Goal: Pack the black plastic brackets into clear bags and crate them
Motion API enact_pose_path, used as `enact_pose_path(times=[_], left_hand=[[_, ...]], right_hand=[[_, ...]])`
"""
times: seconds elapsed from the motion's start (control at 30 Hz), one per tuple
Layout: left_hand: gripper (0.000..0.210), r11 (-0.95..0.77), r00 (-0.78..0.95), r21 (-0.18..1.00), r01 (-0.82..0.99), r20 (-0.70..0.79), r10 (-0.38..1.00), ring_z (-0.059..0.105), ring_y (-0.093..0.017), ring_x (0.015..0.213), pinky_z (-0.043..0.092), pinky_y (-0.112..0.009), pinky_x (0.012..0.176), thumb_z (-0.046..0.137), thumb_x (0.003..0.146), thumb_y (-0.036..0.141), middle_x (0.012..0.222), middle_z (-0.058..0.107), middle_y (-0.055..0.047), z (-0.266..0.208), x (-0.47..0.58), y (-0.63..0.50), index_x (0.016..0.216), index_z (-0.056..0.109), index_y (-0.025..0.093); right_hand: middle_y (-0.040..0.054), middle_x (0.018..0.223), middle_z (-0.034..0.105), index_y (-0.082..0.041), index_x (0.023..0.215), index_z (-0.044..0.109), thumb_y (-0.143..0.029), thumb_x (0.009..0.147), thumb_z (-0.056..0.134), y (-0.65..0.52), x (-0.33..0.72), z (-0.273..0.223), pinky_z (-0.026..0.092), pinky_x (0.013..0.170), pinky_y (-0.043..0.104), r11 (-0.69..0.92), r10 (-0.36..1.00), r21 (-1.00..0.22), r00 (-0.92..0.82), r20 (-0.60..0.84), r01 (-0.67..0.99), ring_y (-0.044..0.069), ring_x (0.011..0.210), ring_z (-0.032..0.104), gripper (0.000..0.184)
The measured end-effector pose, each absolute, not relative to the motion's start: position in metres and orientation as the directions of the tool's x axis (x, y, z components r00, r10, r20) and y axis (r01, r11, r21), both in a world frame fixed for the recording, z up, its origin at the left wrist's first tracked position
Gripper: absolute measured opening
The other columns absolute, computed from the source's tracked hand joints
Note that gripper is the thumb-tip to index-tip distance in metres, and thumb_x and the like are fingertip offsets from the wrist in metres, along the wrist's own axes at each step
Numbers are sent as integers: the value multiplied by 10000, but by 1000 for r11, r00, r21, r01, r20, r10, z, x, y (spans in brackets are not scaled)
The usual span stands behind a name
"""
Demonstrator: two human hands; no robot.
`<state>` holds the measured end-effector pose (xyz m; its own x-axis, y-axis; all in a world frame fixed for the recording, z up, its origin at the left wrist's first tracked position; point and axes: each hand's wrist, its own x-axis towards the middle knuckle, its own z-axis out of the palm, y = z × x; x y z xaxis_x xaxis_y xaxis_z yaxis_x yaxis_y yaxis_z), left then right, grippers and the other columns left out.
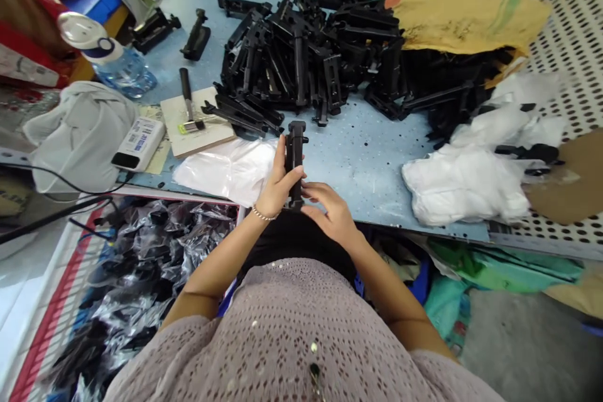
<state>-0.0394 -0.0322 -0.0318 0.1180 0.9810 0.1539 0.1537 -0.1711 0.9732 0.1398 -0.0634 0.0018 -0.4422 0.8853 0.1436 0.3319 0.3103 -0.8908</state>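
While the left hand (277, 185) wraps its fingers around a black part (294, 160) standing upright at the desk's (362, 157) near edge, the right hand (330, 210) lies half open with fingertips touching the part's lower end. Behind it, a pile of parts (311, 56) covers the desk's middle; a hammer (187, 100) rests toward the left edge.

A long black plastic bracket (294, 157) lies on a pale blue speckled tabletop (358, 157). Far behind, a heap of black plastic parts (311, 56). Right, crumpled white plastic bags (466, 182); far right, a yellow woven sack (466, 0) with green and orange patches.
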Motion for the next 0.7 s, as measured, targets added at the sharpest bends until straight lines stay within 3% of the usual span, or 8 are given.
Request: enact_pose_path(times=[0.13,0.27,0.33,0.4,0.5,0.6,0.7], left_hand=[[811,51,261,987,-151,-10,965,701,-159,833,631,-315,716,487,995,478,1340,630,-119,-14,-39,-45,1680,74,343],[823,196,327,953,-232,-114,938,678,-139,728,608,-300,624,547,967,511,1272,646,-112,-3,-23,-59,1660,141,329],[896,220,290,944,-247,-145,946,657,-129,690,598,-298,605,626,928,469,1228,657,-99,-2,-15,-59,1657,123,335],[929,236,231,934,-268,-176,957,649,-128,674,595,-304,602,673,888,410,1175,672,-81,-4,-12,-55,1650,148,329],[796,260,122,923,-284,-234,964,676,-149,733,610,-322,679,651,884,367,1091,697,-62,-3,-16,-47,1592,299,274],[577,277,14,899,-338,-289,957,687,-155,800,590,-281,710,637,887,373,996,715,-44,3,-22,-40,1426,498,221],[392,331,24,856,-398,-350,936,682,-154,776,547,-242,639,655,867,411,933,720,-42,2,-27,-34,1191,615,194]], right_hand=[[117,1142,670,-259,1193,617,-527,1068,426,-25,165,7,534,864,438,364,929,-777,-258,264,514,271,985,659,352],[115,948,658,-248,937,610,-653,1036,372,11,166,0,482,845,432,512,858,-580,-346,379,634,285,932,595,480],[89,852,628,-251,854,573,-686,1038,321,17,158,-2,465,806,402,476,880,-633,-332,340,610,261,859,582,535],[48,782,595,-251,824,540,-697,1049,281,14,152,-2,452,744,357,333,936,-769,-289,200,546,220,769,569,562],[21,755,582,-247,834,539,-671,1070,241,-3,149,0,441,696,326,201,942,-873,-333,47,444,186,702,551,569],[58,808,620,-236,841,591,-677,1041,362,-27,150,-4,441,737,366,430,857,-759,-485,174,488,217,758,557,535],[77,760,621,-233,763,605,-646,1008,469,-43,151,-13,428,724,387,610,749,-607,-621,231,509,237,741,545,499]])
